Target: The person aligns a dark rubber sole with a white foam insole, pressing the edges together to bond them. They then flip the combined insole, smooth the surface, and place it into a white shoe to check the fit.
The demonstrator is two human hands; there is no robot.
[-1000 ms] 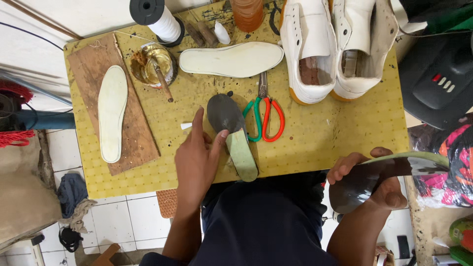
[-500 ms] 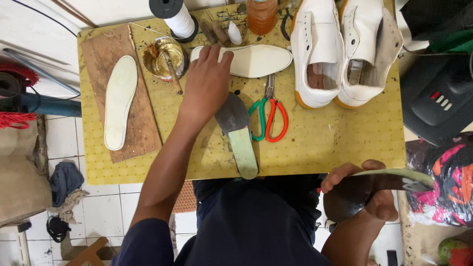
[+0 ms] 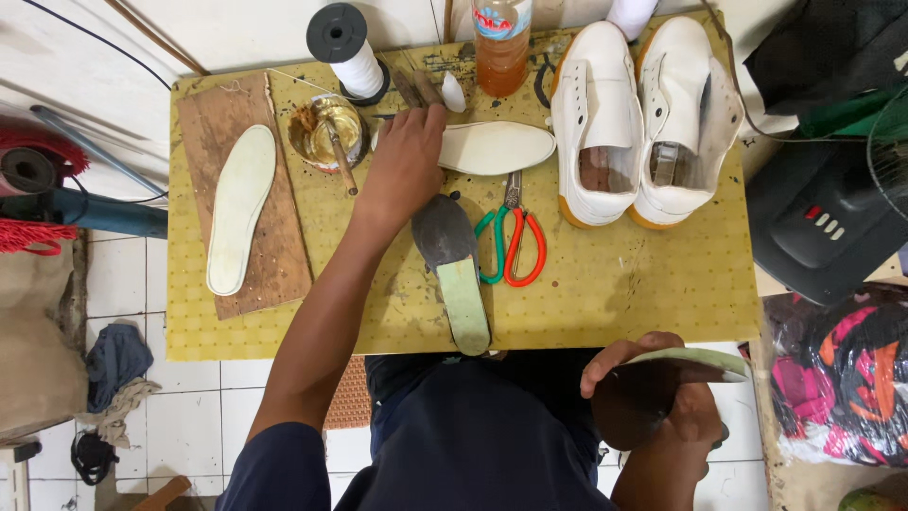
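Left hand (image 3: 405, 161): fingers spread open, resting on the white insole (image 3: 497, 148), gripping nothing.
Right hand (image 3: 662, 397): closed around a dark insole (image 3: 653, 390).

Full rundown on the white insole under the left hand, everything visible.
The white insole is a flat, foot-shaped piece, off-white and smooth, perhaps foam or board. It lies flat near the far edge of the yellow dotted board, long axis running left to right, its rounded end toward the white shoes. The left hand rests on its left end and hides that part. The handles of the green and orange scissors lie just nearer the person; their tip seems to reach its edge. No marks visible.
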